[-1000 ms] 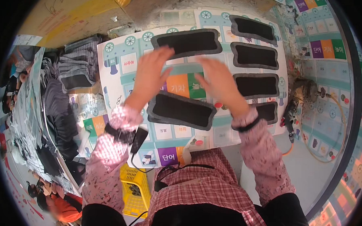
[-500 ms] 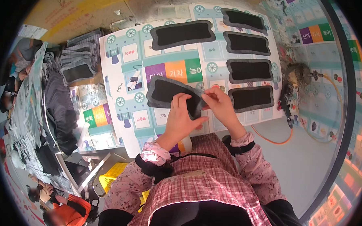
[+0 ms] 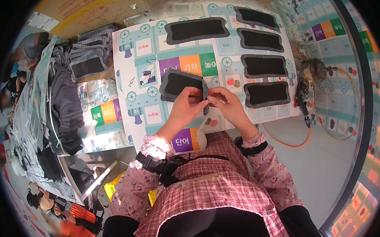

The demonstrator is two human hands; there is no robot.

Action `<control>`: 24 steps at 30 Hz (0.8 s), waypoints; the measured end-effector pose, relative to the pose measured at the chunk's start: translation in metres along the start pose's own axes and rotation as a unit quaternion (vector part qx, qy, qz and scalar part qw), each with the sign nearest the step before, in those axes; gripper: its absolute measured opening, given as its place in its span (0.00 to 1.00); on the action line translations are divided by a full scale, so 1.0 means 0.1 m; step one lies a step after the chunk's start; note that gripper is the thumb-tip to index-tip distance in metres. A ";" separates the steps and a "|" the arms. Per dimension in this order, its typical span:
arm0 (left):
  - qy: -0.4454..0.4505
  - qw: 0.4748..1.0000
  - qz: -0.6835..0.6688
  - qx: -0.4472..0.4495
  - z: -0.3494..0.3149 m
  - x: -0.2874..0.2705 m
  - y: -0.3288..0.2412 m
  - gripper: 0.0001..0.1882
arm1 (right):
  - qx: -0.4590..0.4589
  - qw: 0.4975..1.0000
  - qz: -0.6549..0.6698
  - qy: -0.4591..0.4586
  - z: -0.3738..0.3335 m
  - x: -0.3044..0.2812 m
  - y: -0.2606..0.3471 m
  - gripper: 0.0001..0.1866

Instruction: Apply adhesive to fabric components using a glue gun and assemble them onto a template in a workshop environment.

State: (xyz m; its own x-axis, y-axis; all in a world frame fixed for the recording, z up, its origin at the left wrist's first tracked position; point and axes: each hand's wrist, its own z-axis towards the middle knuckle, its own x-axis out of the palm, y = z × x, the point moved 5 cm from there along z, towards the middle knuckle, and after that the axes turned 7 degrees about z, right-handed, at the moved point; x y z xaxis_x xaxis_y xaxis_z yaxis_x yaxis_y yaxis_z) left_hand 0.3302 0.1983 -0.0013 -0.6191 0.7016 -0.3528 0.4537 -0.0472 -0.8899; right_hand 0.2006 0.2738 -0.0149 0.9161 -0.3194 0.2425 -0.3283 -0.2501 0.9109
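Observation:
A black fabric pad with a grey wavy-edged border (image 3: 179, 85) lies partly on the printed board, its right end bent up between my hands. My left hand (image 3: 187, 105) is closed, thumb and fingers pinching that bent end. From the other side my right hand (image 3: 228, 104) pinches the same edge, its fingertips almost touching the left ones. Beyond my hands lies a long pad of the same kind (image 3: 196, 31). Down the right side of the board run several more: a far pad (image 3: 257, 18), another (image 3: 260, 40), a third (image 3: 264, 66) and the nearest (image 3: 266, 95).
The colourful printed board (image 3: 223, 47) covers the table. Dense stacks of grey and black pads (image 3: 63, 108) stand at the left. A dark air gun (image 3: 303, 104) with an orange hose (image 3: 300, 144) hangs at the right edge. Another person in orange (image 3: 77, 223) is at lower left.
The pad's right end has gone from flat and slightly curled to folded upright. My hands have come together at that edge, and the whole view has shifted slightly.

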 end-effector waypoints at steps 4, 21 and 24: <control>0.008 1.000 -0.018 -0.003 0.01 -0.02 0.09 0.19 | -0.021 1.000 0.006 -0.010 0.00 0.04 -0.01 0.13; 0.118 0.944 -0.272 -0.145 0.06 0.03 0.25 0.10 | -0.080 0.964 -0.235 -0.094 0.02 0.03 -0.02 0.16; 0.059 0.962 -0.197 -0.177 0.08 0.00 0.38 0.10 | -0.093 0.956 -0.258 -0.108 0.08 -0.16 -0.17 0.19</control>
State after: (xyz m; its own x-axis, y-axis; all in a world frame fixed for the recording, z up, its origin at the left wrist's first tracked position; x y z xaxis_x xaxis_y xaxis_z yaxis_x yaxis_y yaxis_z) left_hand 0.3425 0.1903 -0.0374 -0.7197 0.6928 0.0457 0.4022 0.4696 -0.7859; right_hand 0.1893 0.2758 -0.0370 0.8691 -0.3845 -0.3112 0.2189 -0.2652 0.9390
